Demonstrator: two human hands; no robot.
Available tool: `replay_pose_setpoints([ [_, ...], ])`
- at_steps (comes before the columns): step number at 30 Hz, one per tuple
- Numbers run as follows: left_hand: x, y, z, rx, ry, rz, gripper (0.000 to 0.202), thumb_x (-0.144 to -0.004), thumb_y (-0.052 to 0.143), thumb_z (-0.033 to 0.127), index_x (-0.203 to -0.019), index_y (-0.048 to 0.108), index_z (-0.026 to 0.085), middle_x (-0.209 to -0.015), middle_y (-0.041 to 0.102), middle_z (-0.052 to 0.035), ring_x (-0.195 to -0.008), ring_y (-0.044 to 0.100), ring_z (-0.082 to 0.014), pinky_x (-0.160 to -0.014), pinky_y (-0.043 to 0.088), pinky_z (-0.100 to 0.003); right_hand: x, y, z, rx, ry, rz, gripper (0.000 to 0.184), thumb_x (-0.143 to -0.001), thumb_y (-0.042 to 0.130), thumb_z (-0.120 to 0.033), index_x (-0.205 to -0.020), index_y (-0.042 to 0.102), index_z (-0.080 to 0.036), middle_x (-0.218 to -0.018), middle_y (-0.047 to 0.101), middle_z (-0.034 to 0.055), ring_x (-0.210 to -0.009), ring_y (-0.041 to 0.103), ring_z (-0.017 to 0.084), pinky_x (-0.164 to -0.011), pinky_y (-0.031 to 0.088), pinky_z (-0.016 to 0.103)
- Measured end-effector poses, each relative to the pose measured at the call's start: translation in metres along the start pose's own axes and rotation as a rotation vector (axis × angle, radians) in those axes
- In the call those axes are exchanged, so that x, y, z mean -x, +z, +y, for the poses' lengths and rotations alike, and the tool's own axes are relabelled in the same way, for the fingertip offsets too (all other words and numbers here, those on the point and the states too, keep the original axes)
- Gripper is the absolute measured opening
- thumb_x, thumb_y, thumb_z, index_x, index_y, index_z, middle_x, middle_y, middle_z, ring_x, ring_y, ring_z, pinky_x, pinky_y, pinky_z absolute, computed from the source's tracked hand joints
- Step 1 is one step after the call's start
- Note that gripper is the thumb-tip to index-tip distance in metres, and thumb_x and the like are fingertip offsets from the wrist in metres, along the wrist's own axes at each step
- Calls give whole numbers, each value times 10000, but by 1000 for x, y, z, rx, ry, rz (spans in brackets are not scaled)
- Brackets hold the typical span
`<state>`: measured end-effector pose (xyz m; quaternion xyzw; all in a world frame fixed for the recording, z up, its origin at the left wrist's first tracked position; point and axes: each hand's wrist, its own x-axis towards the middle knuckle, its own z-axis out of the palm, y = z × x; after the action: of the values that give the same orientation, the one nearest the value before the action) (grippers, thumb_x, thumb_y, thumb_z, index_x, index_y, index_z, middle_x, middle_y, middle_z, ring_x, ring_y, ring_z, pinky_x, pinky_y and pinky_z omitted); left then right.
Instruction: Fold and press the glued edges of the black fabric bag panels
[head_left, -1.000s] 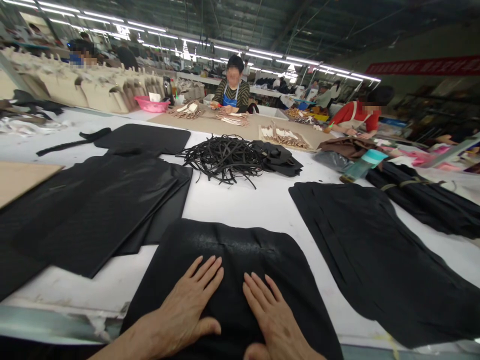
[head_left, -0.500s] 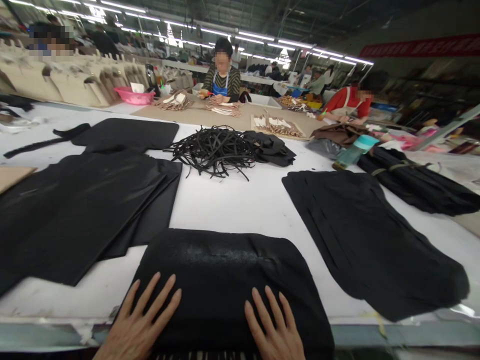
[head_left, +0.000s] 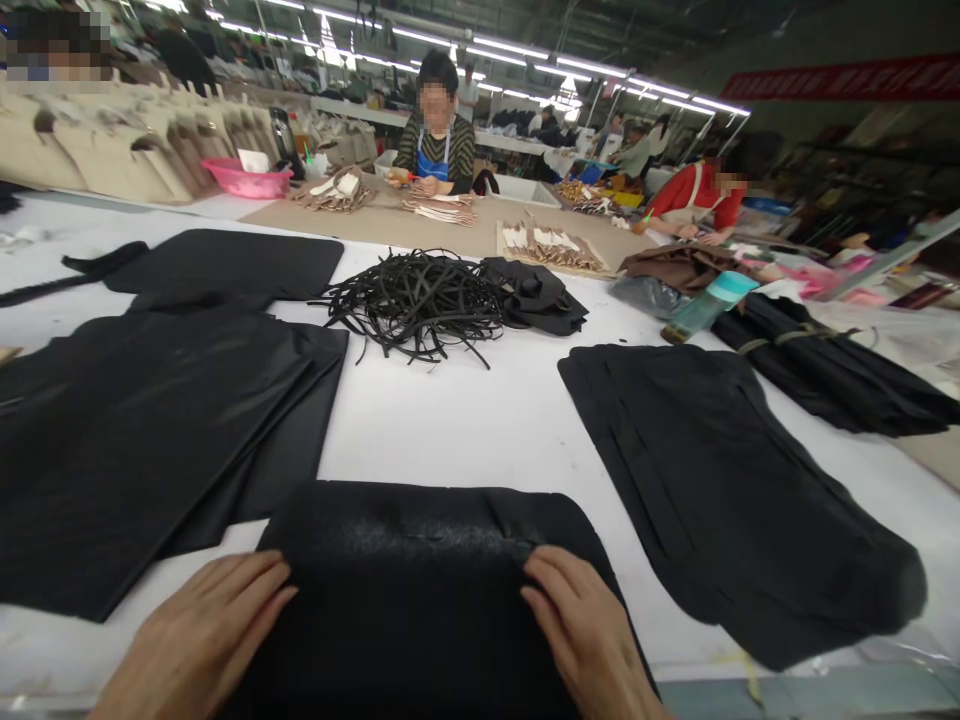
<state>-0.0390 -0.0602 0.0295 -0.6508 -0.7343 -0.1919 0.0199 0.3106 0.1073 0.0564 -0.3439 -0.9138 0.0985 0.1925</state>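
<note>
A black leather-like panel (head_left: 405, 590) with rounded far corners lies before me at the near table edge. Its far part has a dull, dusty sheen and a small crease to the right. At its left edge, my left hand (head_left: 214, 625) is closed on the material with fingers bent and together. My right hand (head_left: 589, 625) is closed likewise near the panel's right edge, its thumb and fingertips pressed on the surface. What lies under the fingertips is hidden.
Black sheets (head_left: 142, 430) lie stacked at left, more black panels (head_left: 735, 480) at right. A heap of black strips (head_left: 420, 300) sits beyond, beside black scraps (head_left: 536, 295). A teal-lidded bottle (head_left: 709, 305) and a tied black bundle (head_left: 832, 360) are far right. Two people work across the table.
My hands were lying flat with fingers spread on the panel. They have moved farther up it and outward, and their fingers are now bent and together. The view has shifted slightly.
</note>
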Motion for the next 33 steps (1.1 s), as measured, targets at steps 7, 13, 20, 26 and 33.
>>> replay_pose_setpoints([
  [7, -112, 16, 39, 155, 92, -300, 335, -876, 381, 255, -1154, 562, 207, -1173, 602, -68, -1103, 514, -222, -983, 394, -370, -94, 6, 14, -86, 82, -346, 270, -855, 546, -249, -1116, 572, -190, -1053, 619, 71, -1009, 534, 217, -909, 385, 350],
  [13, -127, 29, 45, 247, 51, -449, 286, -880, 398, 284, -1099, 560, 198, -1008, 602, -74, -961, 514, -229, -882, 415, -382, -119, 1, 28, -238, 213, -699, 195, -749, 657, -363, -666, 598, -197, -589, 517, -38, -632, 500, 143, -591, 339, 245],
  [20, -133, 25, 35, 376, -73, -548, 280, -871, 401, 377, -760, 587, 200, -779, 598, -31, -772, 540, -193, -716, 401, -298, -124, 20, 35, -489, 110, -450, 142, -800, 584, -231, -664, 559, -199, -831, 554, -27, -766, 512, 123, -676, 346, 236],
  [26, -144, 17, 43, 434, -178, -414, 307, -867, 385, 391, -689, 543, 197, -668, 565, 8, -666, 517, -158, -634, 354, -264, -141, 24, 34, -466, 253, -235, 142, -804, 552, -255, -675, 581, -205, -705, 551, -35, -693, 507, 123, -639, 342, 244],
  [33, -141, 16, 31, 503, -255, -472, 296, -844, 421, 444, -758, 583, 212, -690, 598, 38, -667, 534, -146, -651, 366, -232, -133, 15, 53, -528, 313, -553, 162, -770, 584, -332, -690, 623, -196, -585, 518, -53, -584, 459, 113, -539, 302, 233],
])
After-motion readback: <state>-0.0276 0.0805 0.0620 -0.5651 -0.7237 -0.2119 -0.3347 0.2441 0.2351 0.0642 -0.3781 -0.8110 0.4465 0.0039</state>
